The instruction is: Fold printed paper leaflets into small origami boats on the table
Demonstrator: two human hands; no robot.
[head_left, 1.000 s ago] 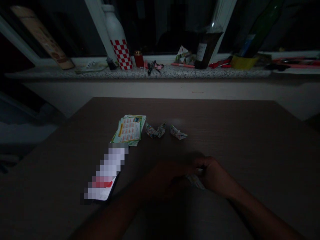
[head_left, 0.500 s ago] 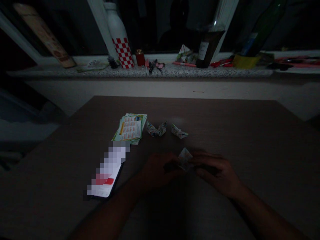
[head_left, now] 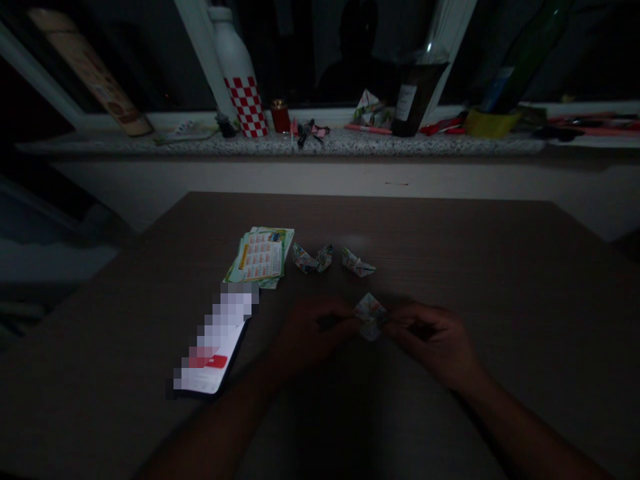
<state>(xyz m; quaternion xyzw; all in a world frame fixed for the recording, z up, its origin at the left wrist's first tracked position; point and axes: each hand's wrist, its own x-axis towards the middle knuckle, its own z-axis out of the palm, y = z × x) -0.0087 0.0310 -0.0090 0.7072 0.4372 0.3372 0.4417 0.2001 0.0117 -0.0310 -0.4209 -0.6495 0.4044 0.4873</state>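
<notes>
Between my hands is a small folded piece of printed paper (head_left: 371, 316), diamond-shaped from above with creases meeting near its middle. My left hand (head_left: 313, 333) pinches its left corner between thumb and fingers. On the opposite corner, my right hand (head_left: 434, 339) grips in the same way. Just beyond lie two folded paper figures: a wider one (head_left: 313, 259) with two raised points, and a smaller boat-like one (head_left: 358, 263) to its right. The light is dim, so fine folds are hard to make out.
A stack of printed sheets (head_left: 261, 257) lies left of the paper figures. Nearer me is a lit phone (head_left: 215, 353), its screen partly blurred out. Along the windowsill (head_left: 350, 143) stand a red-and-white checked bottle (head_left: 245, 93), a red jar (head_left: 281, 117) and a dark labelled container (head_left: 413, 100).
The folded paper has been spread flatter and now shows a wider diamond. My right-hand fingers, stretched out before, have drawn in to a pinch at its corner.
</notes>
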